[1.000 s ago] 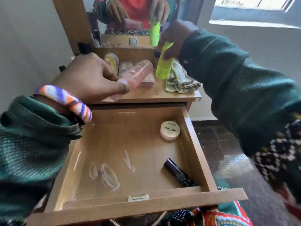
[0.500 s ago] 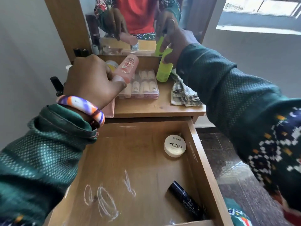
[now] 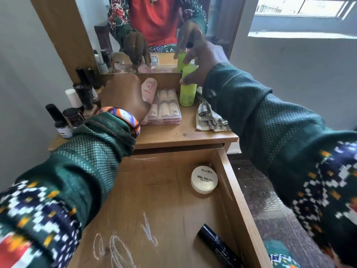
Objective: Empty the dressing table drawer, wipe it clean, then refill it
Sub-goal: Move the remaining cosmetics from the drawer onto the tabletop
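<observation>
Reaching over the open drawer (image 3: 237,192), you have both hands up at the back of the tabletop (image 3: 179,135), below the mirror (image 3: 158,22). Your right hand (image 3: 204,59) has its thumb and fingers curled loosely round the upper part of a green bottle (image 3: 187,89), which stands upright on the tabletop; whether the grip is firm or just letting go, the view does not settle. Your left hand (image 3: 123,95) is seen from behind, knuckles toward you, against a pink tube (image 3: 149,89) that leans over a clear nail case (image 3: 164,109). Its fingers are hidden, so you cannot tell if it grips the tube. A folded cloth (image 3: 210,118) lies just right of the case, beside the green bottle. Dark polish bottles (image 3: 77,111) cluster at the left edge.

The emptying step looks to be in hand and nearly done. Two things remain in the drawer: a round white tin (image 3: 204,179) marked nail polish, near the right wall, and a dark tube (image 3: 216,246) lying closer to you by the same wall. Chalky scribbles (image 3: 116,248) mark the drawer floor.

Your next move likely calls for freeing both hands, then bringing them back down to lift out the tin and the dark tube. The cloth is close by for wiping afterwards.
</observation>
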